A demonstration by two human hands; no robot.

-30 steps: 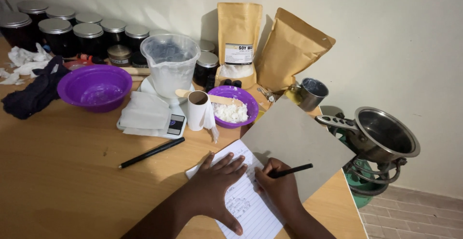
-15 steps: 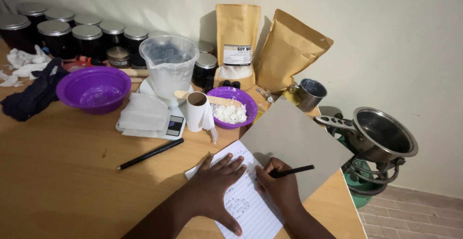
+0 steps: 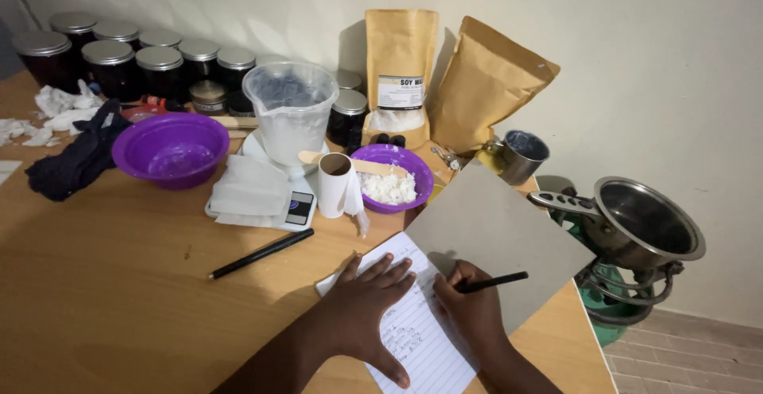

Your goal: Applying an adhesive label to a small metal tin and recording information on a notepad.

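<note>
We're mid-note: right hand (image 3: 470, 308) grip closed on the pen (image 3: 493, 283), left hand (image 3: 367, 308) flat (open) steadying the lined page (image 3: 425, 345); next line needs it steady.

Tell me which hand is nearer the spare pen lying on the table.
Left. The left hand rests flat on the lined paper, just right of the spare pen; the right hand is farther right, holding another pen.

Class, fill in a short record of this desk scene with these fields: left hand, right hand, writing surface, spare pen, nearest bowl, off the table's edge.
left hand: left hand flat on the lined notepad
right hand: right hand grips a black pen
writing surface: notepad on the wooden table, its grey cover folded back
spare pen: second black pen lying loose
nearest bowl: small purple bowl with white flakes
off the table's edge: steel pot on a green stand
</note>
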